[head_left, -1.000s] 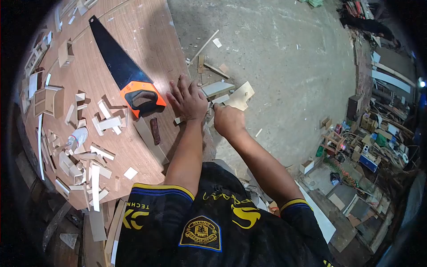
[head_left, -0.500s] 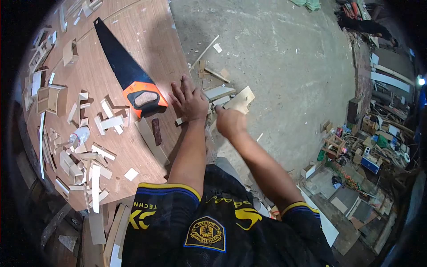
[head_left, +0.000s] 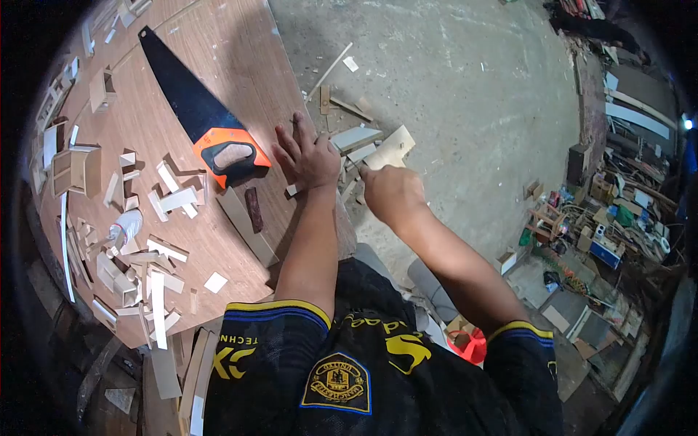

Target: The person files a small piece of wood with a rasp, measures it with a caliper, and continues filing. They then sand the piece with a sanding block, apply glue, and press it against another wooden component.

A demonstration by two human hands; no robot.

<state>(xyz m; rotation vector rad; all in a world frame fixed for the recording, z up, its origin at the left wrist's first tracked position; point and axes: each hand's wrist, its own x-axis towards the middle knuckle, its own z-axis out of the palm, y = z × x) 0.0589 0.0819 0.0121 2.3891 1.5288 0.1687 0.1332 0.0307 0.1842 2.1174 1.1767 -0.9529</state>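
My left hand point(head_left: 313, 160) lies on the right edge of the wooden table point(head_left: 251, 87), its fingers spread and pressed down. Just beside it lies a small pale wood piece point(head_left: 292, 190). Off the table's edge, my right hand point(head_left: 394, 195) is closed in a fist. A thin dark tip shows between this fist and my left hand; what it belongs to is too small to name. Left of my left hand rests a handsaw point(head_left: 193, 94) with an orange and black handle. A dark brown stick point(head_left: 254, 210) lies near the handle, beside a flat board strip point(head_left: 246, 227).
Many wood offcuts point(head_left: 177, 200) and a small bottle point(head_left: 126, 227) cover the table's left part. Boards point(head_left: 389, 150) and strips lie on the concrete floor point(head_left: 472, 109) beyond my right hand. A red round object point(head_left: 466, 344) is below my right arm. Clutter lines the right wall.
My right fist has moved right, away from my left hand. My left hand stays spread on the table edge. The view has shifted slightly, and the red object has come into sight.
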